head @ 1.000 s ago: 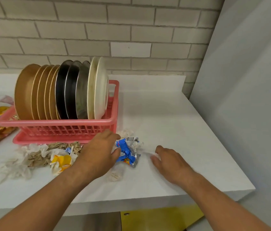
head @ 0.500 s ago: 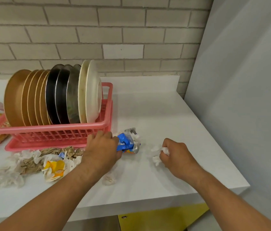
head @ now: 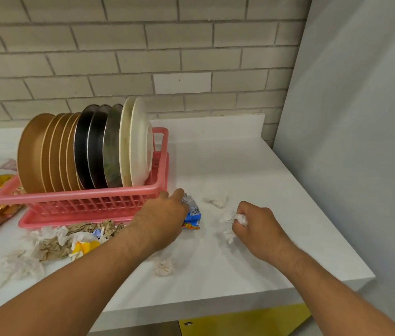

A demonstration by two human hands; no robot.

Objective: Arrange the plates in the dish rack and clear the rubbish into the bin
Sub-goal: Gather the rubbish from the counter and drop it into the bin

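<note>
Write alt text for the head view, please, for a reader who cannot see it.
On a white counter, a person's right hand grips a crumpled white tissue while the left hand lies over a blue snack wrapper beside a pink dish rack. The rack holds brown, dark and white plates on edge, with more crumpled rubbish in front of it.

The dish rack (head: pixel 82 202) is pink and lattice-fronted, holding brown plates (head: pixel 33 154), 3 black-to-steel-grey plates (head: pixel 94 151) and 2 cream plates (head: pixel 140 141). At its 4 o'clock a blue wrapper (head: pixel 192 218) shows orange and yellow print; at the wrapper's 3 o'clock, a white tissue (head: pixel 241 218). At the rack's 6 o'clock, brown crumpled paper (head: pixel 53 248) and a yellow scrap (head: pixel 83 247). The countertop (head: pixel 252 166) is white; the brick wall (head: pixel 143 52) is pale beige, in staggered courses.
</note>
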